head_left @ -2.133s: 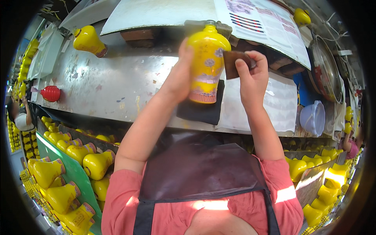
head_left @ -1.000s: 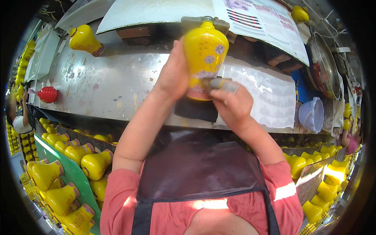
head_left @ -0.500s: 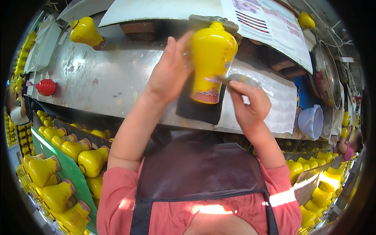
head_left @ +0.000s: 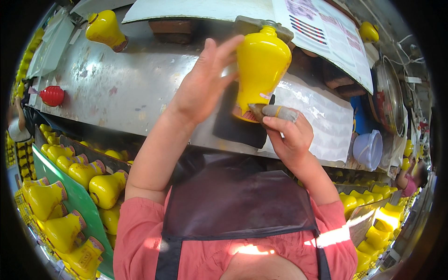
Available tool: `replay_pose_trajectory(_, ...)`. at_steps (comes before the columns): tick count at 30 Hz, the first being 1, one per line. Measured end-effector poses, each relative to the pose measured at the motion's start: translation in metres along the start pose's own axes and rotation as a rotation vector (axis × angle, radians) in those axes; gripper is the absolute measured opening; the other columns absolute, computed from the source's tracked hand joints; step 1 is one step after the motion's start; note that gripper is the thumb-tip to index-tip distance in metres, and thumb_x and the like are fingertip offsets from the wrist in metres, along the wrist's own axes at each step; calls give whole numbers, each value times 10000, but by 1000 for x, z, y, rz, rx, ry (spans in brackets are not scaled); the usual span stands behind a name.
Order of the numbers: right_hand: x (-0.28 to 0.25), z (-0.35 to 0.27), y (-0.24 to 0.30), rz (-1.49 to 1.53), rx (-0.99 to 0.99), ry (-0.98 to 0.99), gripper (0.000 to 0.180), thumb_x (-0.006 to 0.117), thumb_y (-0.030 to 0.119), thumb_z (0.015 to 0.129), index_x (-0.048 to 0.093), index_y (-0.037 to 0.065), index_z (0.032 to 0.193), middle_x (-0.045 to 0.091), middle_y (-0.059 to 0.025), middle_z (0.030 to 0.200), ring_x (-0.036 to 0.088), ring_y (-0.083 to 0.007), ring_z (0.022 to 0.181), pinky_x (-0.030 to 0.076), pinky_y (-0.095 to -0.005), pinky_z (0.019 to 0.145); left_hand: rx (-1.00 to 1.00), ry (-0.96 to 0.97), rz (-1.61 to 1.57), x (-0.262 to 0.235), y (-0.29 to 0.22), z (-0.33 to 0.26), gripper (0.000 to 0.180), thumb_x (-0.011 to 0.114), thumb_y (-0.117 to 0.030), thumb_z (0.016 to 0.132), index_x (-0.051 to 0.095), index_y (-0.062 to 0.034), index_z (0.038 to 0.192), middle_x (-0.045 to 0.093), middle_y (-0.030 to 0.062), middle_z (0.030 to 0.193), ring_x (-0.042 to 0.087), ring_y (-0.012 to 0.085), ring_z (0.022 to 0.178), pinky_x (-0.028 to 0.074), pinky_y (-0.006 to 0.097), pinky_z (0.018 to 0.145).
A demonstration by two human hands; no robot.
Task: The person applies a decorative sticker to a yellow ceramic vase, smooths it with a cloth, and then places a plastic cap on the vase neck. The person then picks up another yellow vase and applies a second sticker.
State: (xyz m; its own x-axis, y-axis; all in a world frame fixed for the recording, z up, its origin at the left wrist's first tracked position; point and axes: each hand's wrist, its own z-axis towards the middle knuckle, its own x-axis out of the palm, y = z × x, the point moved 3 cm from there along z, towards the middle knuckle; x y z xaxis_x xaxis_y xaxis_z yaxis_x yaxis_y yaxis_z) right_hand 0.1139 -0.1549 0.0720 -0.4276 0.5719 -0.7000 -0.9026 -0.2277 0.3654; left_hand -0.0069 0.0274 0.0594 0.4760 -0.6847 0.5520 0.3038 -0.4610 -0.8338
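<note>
While left hand [head_left: 205, 91] steadies (loosely) vase [head_left: 260, 65].

I see a scuffed metal worktop [head_left: 121, 88] under bright light, a green rack [head_left: 79, 200] of yellow vases [head_left: 105, 189] at left, white paper sheets [head_left: 326, 28] beyond

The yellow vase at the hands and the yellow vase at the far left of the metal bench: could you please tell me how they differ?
The yellow vase at the hands is steadied by the left hand while the right hand presses a grey pad to its base; the far-left vase sits untouched. The first stands over a dark mat, the other on the bare metal bench. Both are glossy yellow and of a similar shape.
</note>
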Motion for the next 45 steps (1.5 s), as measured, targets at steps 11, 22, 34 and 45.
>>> replay_pose_trajectory(11, 4, 3, 3, 0, -41, -72, 385, 821, -49, 659, 720, 112, 993, 720, -88, 891, 703, -301, 799, 557, -379, 710, 43, 24, -17, 9, 1, -2, 816, 240, -634, 1086, 337, 0, 1590, 409, 92, 1601, 335, 215, 1486, 239, 409, 1230)
replay_pose_trajectory(22, -2, 20, -38, 117, 320, -200, 285, 807, -22, 827, 725, 26, 1096, 737, -90, 934, 695, -148, 786, 546, -261, 697, 21, -76, -138, 38, 4, 2, 515, 377, -442, 1131, 415, -74, 1490, 598, 55, 1313, 584, 167, 1190, 481, 357, 1023)
replay_pose_trajectory(34, -13, 94, -86, 36, 373, -218, 295, 751, 148, 892, 720, 41, 1165, 761, -138, 1031, 737, -252, 900, 565, -321, 830, -30, -145, -158, 31, 31, 22, 587, 388, -433, 1127, 212, -114, 1587, 544, 106, 1400, 599, 238, 1215, 533, 400, 994)
replay_pose_trajectory(45, -16, 33, -112, 634, 1002, -232, 282, 539, 174, 1028, 704, 21, 1198, 678, -8, 941, 607, -66, 756, 497, -217, 740, 32, -250, 175, 29, 28, 22, 649, 391, -454, 1121, 182, -98, 1622, 527, 101, 1450, 505, 248, 1347, 421, 432, 1133)
